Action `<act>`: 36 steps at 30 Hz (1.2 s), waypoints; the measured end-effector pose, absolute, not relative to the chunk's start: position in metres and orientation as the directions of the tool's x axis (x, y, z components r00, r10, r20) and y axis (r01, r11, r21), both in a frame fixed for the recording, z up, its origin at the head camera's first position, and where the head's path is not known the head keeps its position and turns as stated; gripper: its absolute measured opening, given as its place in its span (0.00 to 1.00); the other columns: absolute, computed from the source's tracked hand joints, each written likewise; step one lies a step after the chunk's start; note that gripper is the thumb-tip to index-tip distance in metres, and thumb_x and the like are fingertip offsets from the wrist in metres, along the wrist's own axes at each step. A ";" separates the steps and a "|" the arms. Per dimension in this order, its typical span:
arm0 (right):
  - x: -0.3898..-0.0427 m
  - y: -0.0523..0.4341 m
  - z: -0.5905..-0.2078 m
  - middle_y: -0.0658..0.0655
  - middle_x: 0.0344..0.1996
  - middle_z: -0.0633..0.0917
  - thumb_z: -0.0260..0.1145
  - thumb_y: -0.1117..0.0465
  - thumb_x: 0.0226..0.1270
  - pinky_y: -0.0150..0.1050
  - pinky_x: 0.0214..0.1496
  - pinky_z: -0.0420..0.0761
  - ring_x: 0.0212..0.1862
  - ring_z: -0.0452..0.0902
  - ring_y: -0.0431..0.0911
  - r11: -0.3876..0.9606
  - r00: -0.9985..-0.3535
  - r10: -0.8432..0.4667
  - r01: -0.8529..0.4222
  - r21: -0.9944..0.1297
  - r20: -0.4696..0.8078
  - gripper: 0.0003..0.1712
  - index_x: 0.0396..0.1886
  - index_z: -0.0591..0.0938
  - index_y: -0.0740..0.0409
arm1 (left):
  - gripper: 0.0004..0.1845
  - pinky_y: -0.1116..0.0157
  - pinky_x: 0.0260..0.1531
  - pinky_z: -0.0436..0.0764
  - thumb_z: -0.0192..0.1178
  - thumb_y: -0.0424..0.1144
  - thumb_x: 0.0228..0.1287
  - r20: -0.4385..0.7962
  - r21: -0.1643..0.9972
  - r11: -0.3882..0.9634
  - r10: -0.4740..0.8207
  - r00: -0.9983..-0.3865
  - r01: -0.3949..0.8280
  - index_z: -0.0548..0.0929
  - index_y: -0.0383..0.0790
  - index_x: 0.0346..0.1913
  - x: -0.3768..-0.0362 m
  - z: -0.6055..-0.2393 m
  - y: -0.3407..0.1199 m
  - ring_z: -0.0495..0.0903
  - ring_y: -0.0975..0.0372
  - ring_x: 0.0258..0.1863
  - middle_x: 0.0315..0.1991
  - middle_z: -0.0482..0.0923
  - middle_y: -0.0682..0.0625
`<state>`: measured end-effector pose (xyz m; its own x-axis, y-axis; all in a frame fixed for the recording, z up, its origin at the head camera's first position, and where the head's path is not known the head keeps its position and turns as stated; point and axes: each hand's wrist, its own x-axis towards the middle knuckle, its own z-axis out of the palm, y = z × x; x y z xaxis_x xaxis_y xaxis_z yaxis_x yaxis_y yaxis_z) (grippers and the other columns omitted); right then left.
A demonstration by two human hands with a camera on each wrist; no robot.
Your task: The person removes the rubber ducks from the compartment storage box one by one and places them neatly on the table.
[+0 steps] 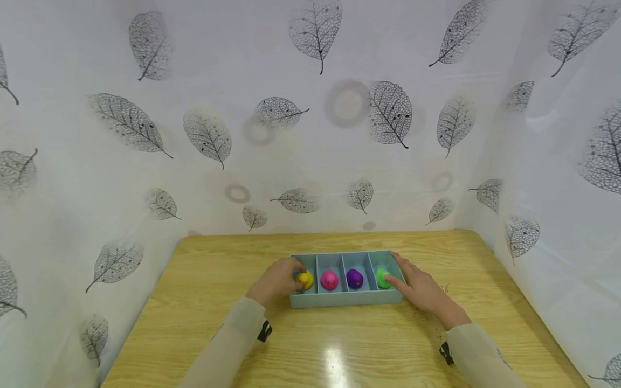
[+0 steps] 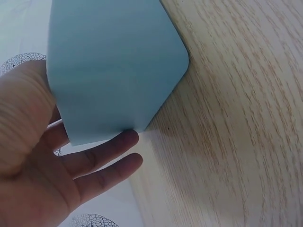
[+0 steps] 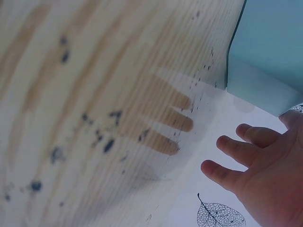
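A light-blue box with compartments lies across the middle of the table. From left to right, its compartments hold a yellow ball-like toy, a pink one, a purple one and a green one. My left hand pinches the yellow toy between thumb and finger, its other fingers outside the box's end wall in the left wrist view. My right hand lies at the right end, straight thumb touching the green toy. In the right wrist view its outer fingers are extended beside the box.
The wood-grain tabletop bears dark specks near my right hand. A white leaf-print sheet surrounds the table at the back and both sides. Each sleeve has a dark strap piece at the wrist.
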<state>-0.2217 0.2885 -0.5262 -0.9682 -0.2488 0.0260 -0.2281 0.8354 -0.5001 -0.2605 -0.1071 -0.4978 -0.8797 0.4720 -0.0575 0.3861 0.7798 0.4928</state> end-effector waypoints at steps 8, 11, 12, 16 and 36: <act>-0.223 0.288 -0.528 0.74 0.80 0.61 0.51 0.34 0.82 0.75 0.72 0.67 0.75 0.63 0.77 0.838 -0.970 -0.244 -0.221 -0.499 0.021 0.47 0.87 0.50 0.52 | 0.19 0.46 0.65 0.80 0.75 0.39 0.63 -0.018 0.508 0.750 0.500 -0.866 0.423 0.87 0.35 0.55 -0.262 -0.500 -0.110 0.83 0.46 0.59 0.55 0.86 0.42; -0.223 0.288 -0.528 0.74 0.81 0.60 0.50 0.34 0.82 0.74 0.73 0.66 0.75 0.62 0.77 0.836 -0.970 -0.244 -0.216 -0.504 0.011 0.47 0.88 0.50 0.53 | 0.20 0.45 0.67 0.79 0.74 0.38 0.64 -0.008 0.537 0.731 0.503 -0.864 0.420 0.86 0.34 0.57 -0.262 -0.501 -0.111 0.82 0.45 0.61 0.57 0.86 0.41; -0.223 0.287 -0.528 0.73 0.81 0.60 0.50 0.34 0.82 0.74 0.73 0.66 0.76 0.62 0.76 0.836 -0.969 -0.245 -0.215 -0.506 0.007 0.47 0.88 0.49 0.53 | 0.21 0.45 0.68 0.78 0.74 0.38 0.65 -0.005 0.547 0.725 0.502 -0.865 0.418 0.86 0.34 0.58 -0.261 -0.501 -0.111 0.82 0.45 0.62 0.58 0.86 0.41; -0.223 0.287 -0.528 0.73 0.81 0.59 0.49 0.34 0.83 0.73 0.74 0.66 0.76 0.62 0.76 0.834 -0.969 -0.245 -0.210 -0.511 -0.001 0.47 0.88 0.48 0.53 | 0.23 0.45 0.68 0.78 0.73 0.38 0.66 0.017 0.565 0.714 0.491 -0.871 0.413 0.84 0.34 0.61 -0.260 -0.499 -0.115 0.81 0.44 0.64 0.61 0.85 0.40; -0.222 0.287 -0.524 0.71 0.81 0.61 0.49 0.35 0.83 0.72 0.73 0.68 0.74 0.65 0.75 0.833 -0.969 -0.245 -0.210 -0.512 -0.002 0.47 0.87 0.49 0.54 | 0.22 0.49 0.61 0.84 0.71 0.44 0.67 0.119 0.549 0.715 0.446 -0.887 0.433 0.86 0.37 0.59 -0.255 -0.480 -0.125 0.85 0.48 0.58 0.58 0.87 0.44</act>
<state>-0.2221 0.2874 -0.5243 -0.9695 -0.2453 -0.0016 -0.2099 0.8329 -0.5121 -0.2555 -0.1253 -0.4804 -0.8873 0.4455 0.1194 0.4328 0.7147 0.5494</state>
